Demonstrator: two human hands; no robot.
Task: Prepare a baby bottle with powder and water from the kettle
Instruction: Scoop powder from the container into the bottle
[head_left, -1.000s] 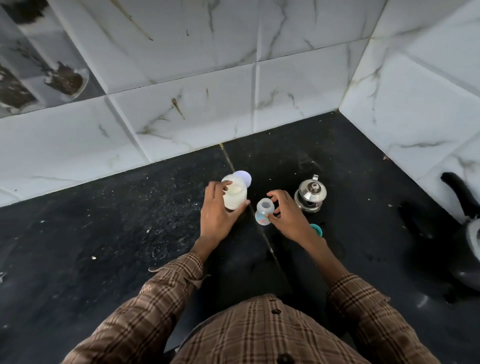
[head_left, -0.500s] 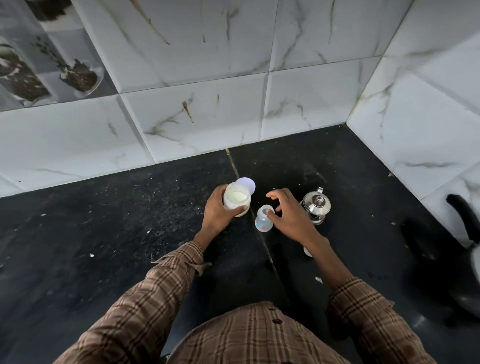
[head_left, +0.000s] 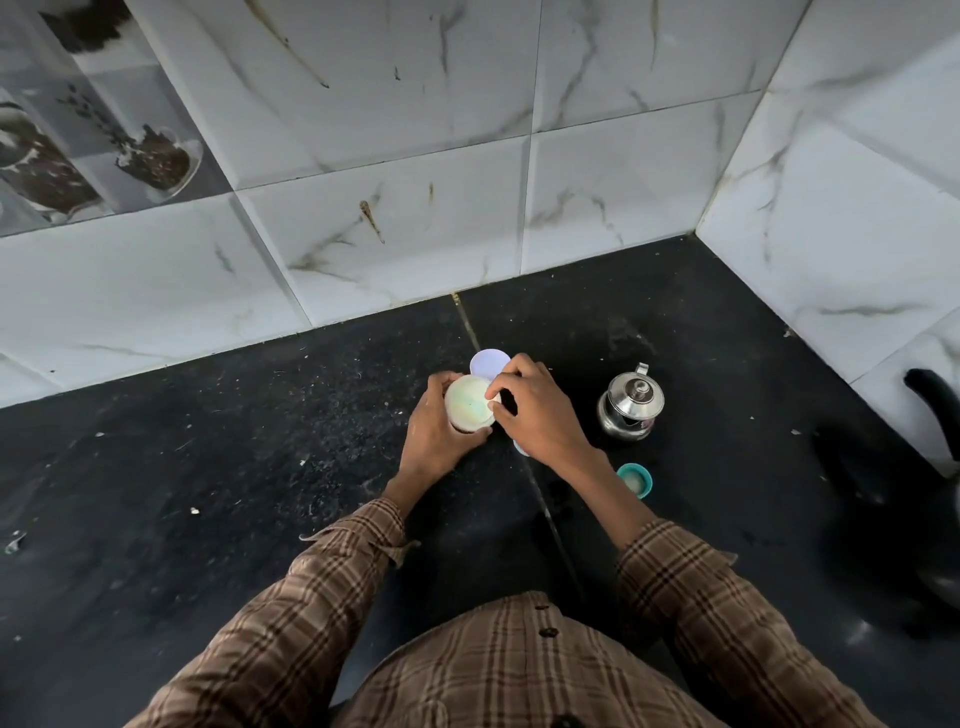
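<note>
My left hand (head_left: 436, 436) is wrapped around a white powder jar (head_left: 467, 408) that stands open on the black counter (head_left: 260, 493), pale powder showing inside. My right hand (head_left: 540, 415) has reached over, and its fingertips pinch at the jar's right rim; what lies between them is hidden. The jar's round pale lid (head_left: 485, 362) lies just behind. Only a sliver of the small clear baby bottle (head_left: 521, 447) shows under my right palm. A small steel kettle (head_left: 631, 402) with its lid on stands to the right of my hands.
A teal bottle cap (head_left: 635, 479) lies open side up beside my right wrist. A large black kettle (head_left: 935, 467) sits at the right edge. Marble-tiled walls (head_left: 571, 208) meet in a corner behind and to the right. Crumbs speckle the counter.
My right hand left the baby bottle and moved left onto the powder jar's rim. My left hand stays on the jar. The camera tilted down and nearer.
</note>
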